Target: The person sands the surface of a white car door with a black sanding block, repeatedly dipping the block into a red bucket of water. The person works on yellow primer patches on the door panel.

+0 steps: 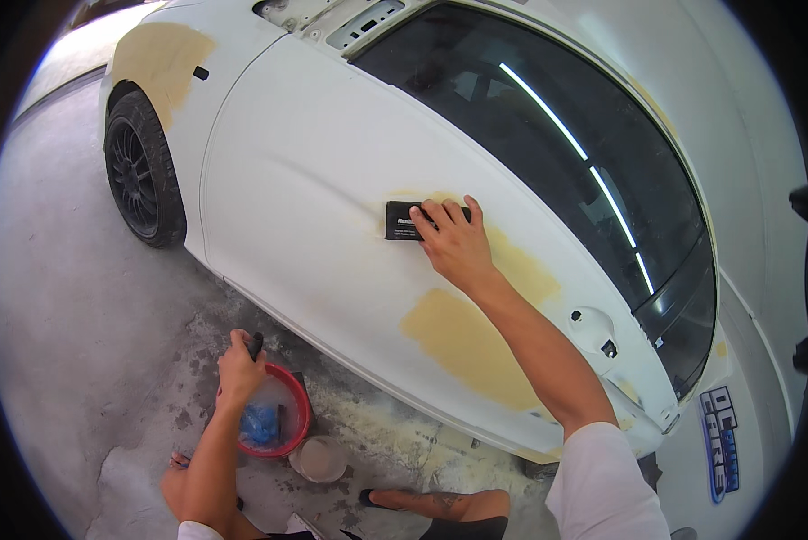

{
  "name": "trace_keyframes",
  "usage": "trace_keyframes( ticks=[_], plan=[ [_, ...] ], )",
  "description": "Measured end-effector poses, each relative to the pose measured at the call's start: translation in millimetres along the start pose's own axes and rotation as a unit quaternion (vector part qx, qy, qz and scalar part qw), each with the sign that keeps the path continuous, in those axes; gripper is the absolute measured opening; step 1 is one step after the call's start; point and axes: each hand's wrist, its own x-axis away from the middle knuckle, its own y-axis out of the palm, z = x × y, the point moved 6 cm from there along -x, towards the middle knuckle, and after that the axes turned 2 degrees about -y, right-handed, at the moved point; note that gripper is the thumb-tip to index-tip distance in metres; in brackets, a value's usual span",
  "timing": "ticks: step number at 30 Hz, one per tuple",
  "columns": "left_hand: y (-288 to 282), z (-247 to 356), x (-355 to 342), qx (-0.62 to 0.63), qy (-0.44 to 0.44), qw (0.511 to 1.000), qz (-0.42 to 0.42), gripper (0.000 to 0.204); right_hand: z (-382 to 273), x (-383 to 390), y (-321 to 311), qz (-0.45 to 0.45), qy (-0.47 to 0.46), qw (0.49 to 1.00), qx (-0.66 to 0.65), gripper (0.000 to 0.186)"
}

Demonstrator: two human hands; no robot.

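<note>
My right hand (458, 245) is closed on a black sanding block (402, 221), its fingers over the top edge. The block lies flat against the white car door (287, 202), at the upper end of a tan filler patch (476, 346). Lower left, my left hand (238, 371) is closed around a small black object (255, 346), whose kind I cannot make out. That hand is above the rim of a red bucket (306, 412). Inside the bucket are cloudy water and something blue and crumpled (261, 423).
A translucent tub (320, 460) stands beside the bucket on the wet, dusty concrete floor (71, 297). The front wheel (141, 169) is at the left, below a tan-patched fender (163, 63). Dark side windows (530, 126) run along the car's upper side. My legs (444, 504) are at the bottom.
</note>
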Motion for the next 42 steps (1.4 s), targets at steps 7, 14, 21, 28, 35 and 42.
trace_keyframes(
  ticks=[7, 14, 21, 28, 35, 42],
  plan=[
    [-1.8, 6.8, -5.0, 0.024, 0.001, 1.000, -0.007, 0.045, 57.8, 163.9, 4.3, -0.052, 0.077, 0.996, -0.012, 0.048],
    [18.6, 21.4, -6.9, -0.015, 0.031, 0.999, -0.026, 0.046, 7.5, 18.9, 46.4, 0.014, 0.036, 0.996, -0.084, 0.059],
    [-19.1, 2.8, 4.3, 0.036, 0.035, 0.999, 0.019, 0.045, 42.7, 186.0, 24.2, -0.026, 0.074, 0.997, -0.022, 0.059],
    [3.1, -2.7, 9.1, 0.010, 0.008, 1.000, -0.022, 0.047, -3.9, 55.5, 62.8, 0.013, 0.034, 0.997, -0.062, 0.050],
    [-2.3, 4.9, 24.4, 0.038, 0.037, 0.997, -0.059, 0.046, 30.7, 185.3, 42.9, -0.004, 0.064, 0.997, -0.039, 0.052],
    [19.4, 30.7, 9.9, 0.043, 0.059, 0.995, -0.073, 0.045, -11.7, 55.2, 53.6, 0.005, 0.024, 0.995, -0.097, 0.052]
  ],
)
